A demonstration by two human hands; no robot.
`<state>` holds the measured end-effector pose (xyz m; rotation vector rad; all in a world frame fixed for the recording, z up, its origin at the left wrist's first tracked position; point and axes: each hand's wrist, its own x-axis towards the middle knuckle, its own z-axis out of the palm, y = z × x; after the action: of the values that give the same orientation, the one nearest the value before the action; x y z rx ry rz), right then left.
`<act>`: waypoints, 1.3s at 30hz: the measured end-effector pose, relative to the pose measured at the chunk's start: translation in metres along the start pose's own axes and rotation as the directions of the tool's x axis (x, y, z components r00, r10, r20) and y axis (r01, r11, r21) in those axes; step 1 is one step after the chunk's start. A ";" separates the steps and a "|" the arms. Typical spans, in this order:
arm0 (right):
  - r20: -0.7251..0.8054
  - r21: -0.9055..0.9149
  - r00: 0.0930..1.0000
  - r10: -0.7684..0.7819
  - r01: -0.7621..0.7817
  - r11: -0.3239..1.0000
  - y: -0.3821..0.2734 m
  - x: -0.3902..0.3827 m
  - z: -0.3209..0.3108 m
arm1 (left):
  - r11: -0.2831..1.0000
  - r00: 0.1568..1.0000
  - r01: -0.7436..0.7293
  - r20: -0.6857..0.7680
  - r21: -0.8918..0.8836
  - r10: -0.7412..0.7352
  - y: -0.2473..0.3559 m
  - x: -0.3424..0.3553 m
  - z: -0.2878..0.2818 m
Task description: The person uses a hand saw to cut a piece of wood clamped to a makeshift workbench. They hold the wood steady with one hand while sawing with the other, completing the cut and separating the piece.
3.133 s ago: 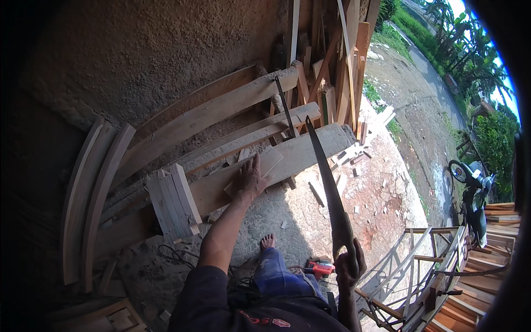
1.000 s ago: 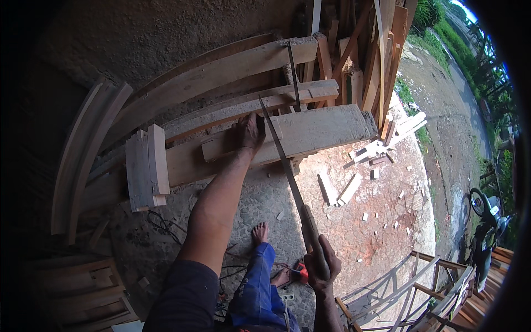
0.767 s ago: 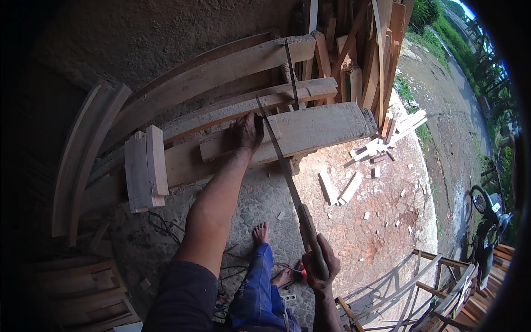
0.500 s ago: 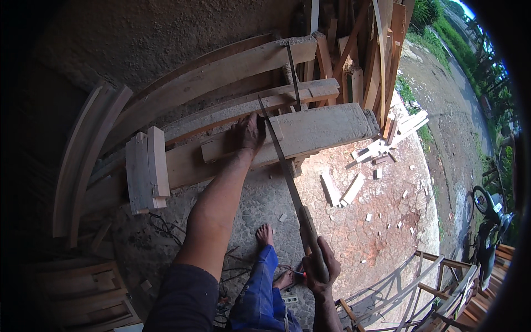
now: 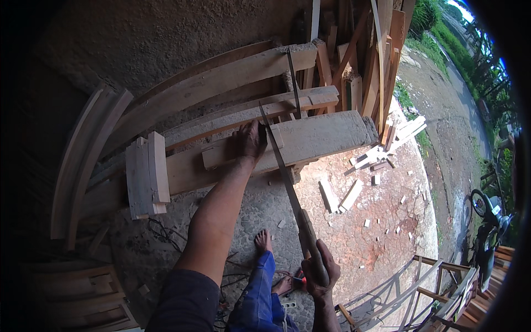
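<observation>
My right hand [image 5: 322,271] is wrapped round the wooden handle of a handsaw [image 5: 286,176]. Its long blade slants up and left across a short wooden piece [image 5: 220,155], close to that piece's right end. This piece lies on a thick plank [image 5: 326,134] that serves as a bench top. My left hand [image 5: 251,141] presses down on the short piece, just left of the blade, with its fingers curled over and partly hidden. Whether the teeth have cut into the wood cannot be made out.
Short boards [image 5: 157,171] rest across the bench's left part. Longer planks [image 5: 221,80] run behind, beside upright timber [image 5: 381,66]. Offcuts [image 5: 351,195] litter the floor near my bare foot [image 5: 263,239]. Cables [image 5: 166,235] lie below the bench. A motorcycle [image 5: 487,232] stands far right.
The whole view has shifted slightly, so the bench appears a little lower. Both hands keep their holds, and the saw stays at nearly the same place on the wooden piece.
</observation>
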<state>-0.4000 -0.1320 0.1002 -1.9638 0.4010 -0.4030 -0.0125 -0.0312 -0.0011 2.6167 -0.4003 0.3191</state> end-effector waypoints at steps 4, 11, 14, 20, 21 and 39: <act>0.002 -0.020 1.000 0.013 -0.013 1.000 -0.004 0.004 0.001 | 1.000 0.999 -0.018 -0.027 0.004 0.018 0.001 -0.001 0.000; 0.010 -0.090 0.999 -0.049 0.049 0.995 0.002 -0.013 -0.006 | 0.999 1.000 -0.008 -0.028 -0.042 0.007 -0.001 0.000 0.001; -0.019 -0.010 0.999 -0.026 0.026 1.000 0.001 0.022 0.011 | 0.999 0.999 -0.016 -0.030 -0.030 0.015 0.006 0.001 0.003; -0.002 -0.133 0.997 -0.074 0.073 0.988 0.002 0.006 0.007 | 0.999 0.996 -0.041 -0.084 0.023 0.043 -0.006 0.001 0.006; 0.002 -0.102 0.999 -0.042 0.042 0.994 0.010 -0.017 -0.004 | 0.999 0.996 -0.044 -0.071 0.025 0.045 -0.001 0.001 0.005; -0.007 -0.108 1.000 -0.019 0.019 0.994 0.010 -0.047 -0.023 | 0.997 0.998 0.002 -0.059 0.076 0.002 0.001 0.001 0.005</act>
<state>-0.4534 -0.1331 0.0950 -2.0734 0.4173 -0.4089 -0.0113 -0.0346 -0.0043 2.6738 -0.3753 0.4177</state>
